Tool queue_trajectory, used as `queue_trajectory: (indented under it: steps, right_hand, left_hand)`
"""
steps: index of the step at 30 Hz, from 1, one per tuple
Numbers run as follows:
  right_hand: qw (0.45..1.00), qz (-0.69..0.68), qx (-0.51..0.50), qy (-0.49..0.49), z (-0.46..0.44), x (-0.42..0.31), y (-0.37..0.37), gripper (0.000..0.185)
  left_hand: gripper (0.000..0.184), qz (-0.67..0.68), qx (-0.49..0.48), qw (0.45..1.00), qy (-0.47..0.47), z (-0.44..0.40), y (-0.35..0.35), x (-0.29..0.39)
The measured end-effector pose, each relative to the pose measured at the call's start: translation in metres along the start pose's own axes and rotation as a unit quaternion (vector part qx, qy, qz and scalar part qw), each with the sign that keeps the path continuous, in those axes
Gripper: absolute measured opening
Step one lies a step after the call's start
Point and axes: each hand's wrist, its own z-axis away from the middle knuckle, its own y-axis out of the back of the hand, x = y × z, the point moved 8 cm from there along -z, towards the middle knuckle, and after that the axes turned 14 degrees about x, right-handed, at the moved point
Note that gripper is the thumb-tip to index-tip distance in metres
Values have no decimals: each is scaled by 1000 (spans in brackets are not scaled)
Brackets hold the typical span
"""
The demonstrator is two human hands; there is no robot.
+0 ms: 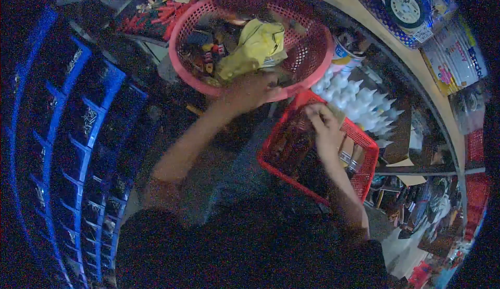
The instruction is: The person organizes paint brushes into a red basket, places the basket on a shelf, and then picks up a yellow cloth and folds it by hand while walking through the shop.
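Observation:
My left hand (255,90) is at the near rim of a round pink plastic basket (174,54). Its fingers look curled and are blurred, so what they hold, if anything, cannot be made out. Just beyond it in the basket lies a crumpled yellow cloth-like item (255,44), among small dark and red pieces (213,53). Above a red rectangular basket (371,159), my right hand (324,122) has its fingers bent together in a pinch. Anything between them is too small or blurred to name. Brownish pieces and packets (350,153) lie inside the red basket, partly hidden by that hand.
White pointed plastic pieces (359,99) stand right of the baskets, beside a round tin (346,54). Red sticks (166,15) are heaped at the back left. Blue bins (86,112) with small hardware line the left. Packaged wheels (406,8) are at upper right.

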Motion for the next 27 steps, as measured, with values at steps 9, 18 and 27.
queue_trajectory:
  steps: [9, 18, 27]
  right_hand:
    - [994, 28, -49, 95, 2, 8, -71, 4]
    - [979, 97, -25, 179, -7, -6, -74, 8]
    - [990, 52, -49, 126, 5, -11, -63, 7]
  left_hand:
    - [21, -28, -78, 988, -128, -70, -60, -104]
    - [16, -448, 30, 888, -95, -71, -70, -110]
    - [16, -364, 7, 913, -182, -65, -59, -101]
